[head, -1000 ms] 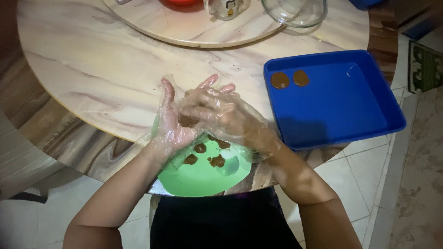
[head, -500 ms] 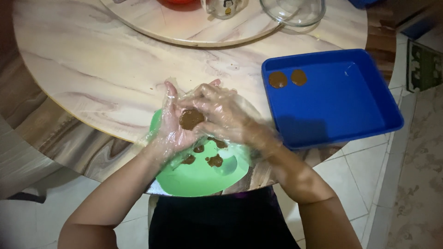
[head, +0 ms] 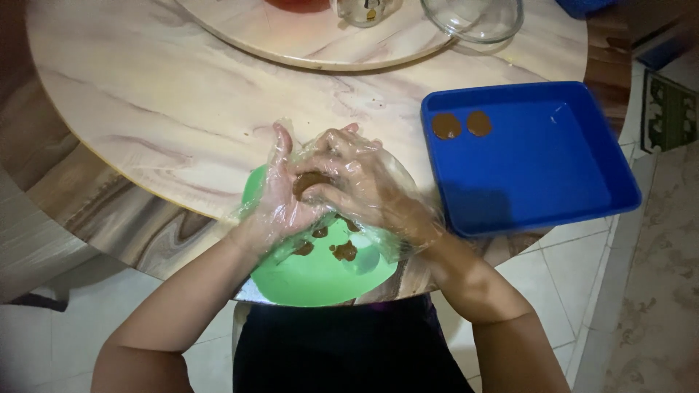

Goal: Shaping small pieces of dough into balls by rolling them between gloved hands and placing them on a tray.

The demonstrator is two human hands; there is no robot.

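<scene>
Dough [head: 309,182] pressed between gloved hands [head: 328,189] (above green plate [head: 313,273]).

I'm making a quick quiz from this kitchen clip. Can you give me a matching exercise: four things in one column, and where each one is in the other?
Things:
1. brown dough piece
2. two flat brown discs
3. green plate
4. glass bowl

Places:
A. under the hands, at the table's near edge
B. on the round turntable at the top
C. between the gloved left hand and right hand
D. in the blue tray's far left corner

Pairs: 1-C, 2-D, 3-A, 4-B
</scene>
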